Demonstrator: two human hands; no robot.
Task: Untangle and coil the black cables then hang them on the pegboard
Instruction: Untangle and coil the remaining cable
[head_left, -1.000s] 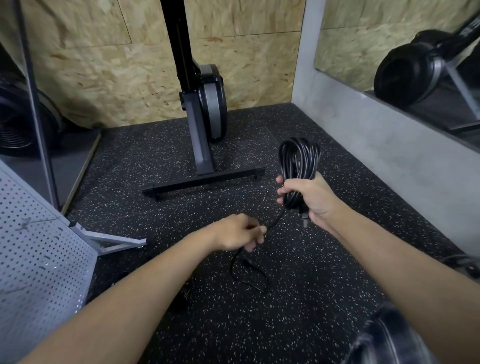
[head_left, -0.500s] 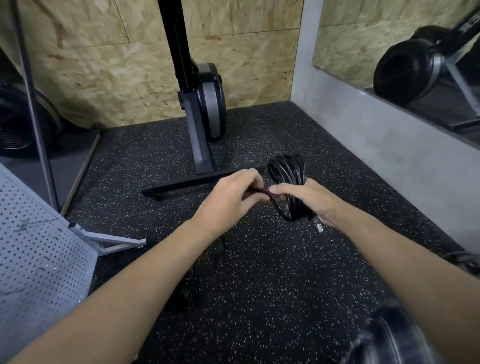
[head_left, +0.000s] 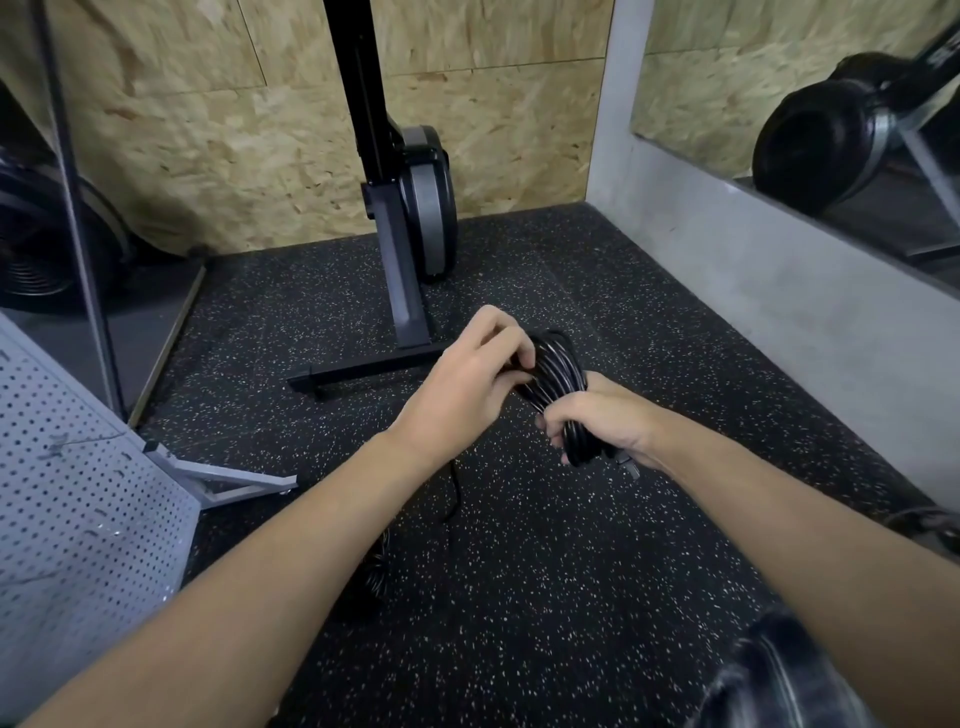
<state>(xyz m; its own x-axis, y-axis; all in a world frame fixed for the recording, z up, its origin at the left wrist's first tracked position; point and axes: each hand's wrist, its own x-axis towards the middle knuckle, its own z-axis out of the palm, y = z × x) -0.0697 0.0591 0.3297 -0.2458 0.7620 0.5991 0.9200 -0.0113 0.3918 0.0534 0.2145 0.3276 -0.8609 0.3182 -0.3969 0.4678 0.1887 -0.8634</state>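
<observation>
Coiling step: right hand (head_left: 605, 423) fingers curled round black cable coil (head_left: 558, 371) above floor, left hand (head_left: 470, 376) fingers pinching a strand onto it; next, probably feed remaining slack, then pegboard (head_left: 78, 499)

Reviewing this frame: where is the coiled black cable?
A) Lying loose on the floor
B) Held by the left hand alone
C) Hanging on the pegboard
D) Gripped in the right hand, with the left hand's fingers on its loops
D: the right hand grips the lower part of the coiled black cable, and the left hand pinches at its upper loops, well away from the pegboard.
</observation>
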